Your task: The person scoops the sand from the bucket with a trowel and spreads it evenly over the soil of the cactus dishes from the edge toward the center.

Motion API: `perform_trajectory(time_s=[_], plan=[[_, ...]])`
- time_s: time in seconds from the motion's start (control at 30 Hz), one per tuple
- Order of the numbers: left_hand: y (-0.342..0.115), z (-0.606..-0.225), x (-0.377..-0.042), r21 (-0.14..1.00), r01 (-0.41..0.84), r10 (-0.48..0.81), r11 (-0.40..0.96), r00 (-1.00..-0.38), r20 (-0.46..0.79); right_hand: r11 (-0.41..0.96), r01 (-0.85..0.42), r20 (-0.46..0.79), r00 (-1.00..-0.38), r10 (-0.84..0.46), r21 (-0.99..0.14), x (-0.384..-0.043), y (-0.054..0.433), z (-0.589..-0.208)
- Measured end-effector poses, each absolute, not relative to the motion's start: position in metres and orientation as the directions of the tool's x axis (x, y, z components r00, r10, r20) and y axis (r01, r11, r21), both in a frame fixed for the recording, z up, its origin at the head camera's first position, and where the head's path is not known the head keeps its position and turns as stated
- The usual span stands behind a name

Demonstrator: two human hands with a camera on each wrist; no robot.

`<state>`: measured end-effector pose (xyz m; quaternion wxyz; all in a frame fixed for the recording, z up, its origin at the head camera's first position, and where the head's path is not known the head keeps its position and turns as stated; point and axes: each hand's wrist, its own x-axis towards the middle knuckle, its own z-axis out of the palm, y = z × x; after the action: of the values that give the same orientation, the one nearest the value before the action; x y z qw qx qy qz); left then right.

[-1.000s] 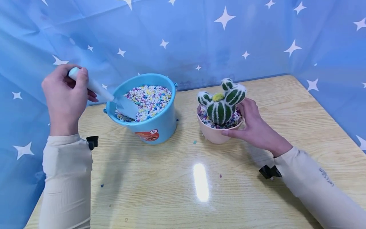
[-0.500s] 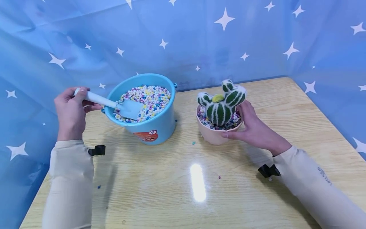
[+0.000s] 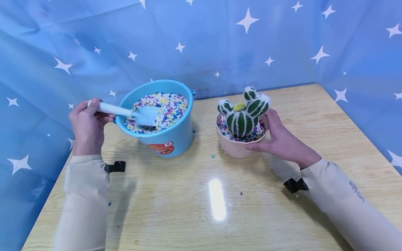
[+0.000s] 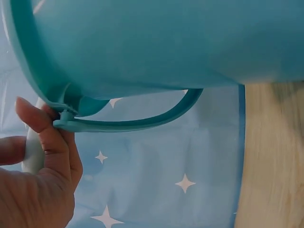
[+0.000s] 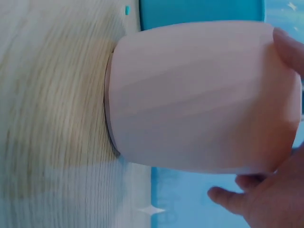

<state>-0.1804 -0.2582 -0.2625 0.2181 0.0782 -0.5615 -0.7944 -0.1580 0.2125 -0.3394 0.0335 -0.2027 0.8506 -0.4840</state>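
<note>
Currently the left hand [image 3: 88, 129] pinches the handle of a small shovel [image 3: 117, 110], whose blade lies against colored pebbles [image 3: 172, 108] inside a blue bucket [image 3: 183, 136] standing near the back edge of the table [image 3: 176, 212], toward its left side. To the bucket's right, well short of the table's back right corner, the right hand [image 3: 281, 143] grasps a pink pot [image 3: 230, 148] by its rim, thumb on the near side, while a furry cactus [image 3: 241, 123] sits upright among pebbles in it.
</note>
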Motion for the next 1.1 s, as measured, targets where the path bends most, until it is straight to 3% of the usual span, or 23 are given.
perform_trajectory(time_s=[1.1], plan=[[-0.251, -0.264, -0.159, 0.807, 0.243, -0.384, -0.538, -0.923, 0.023, 0.419, -0.323, 0.153, -0.908, -0.391, -0.849, -0.162, 0.213, -0.342]])
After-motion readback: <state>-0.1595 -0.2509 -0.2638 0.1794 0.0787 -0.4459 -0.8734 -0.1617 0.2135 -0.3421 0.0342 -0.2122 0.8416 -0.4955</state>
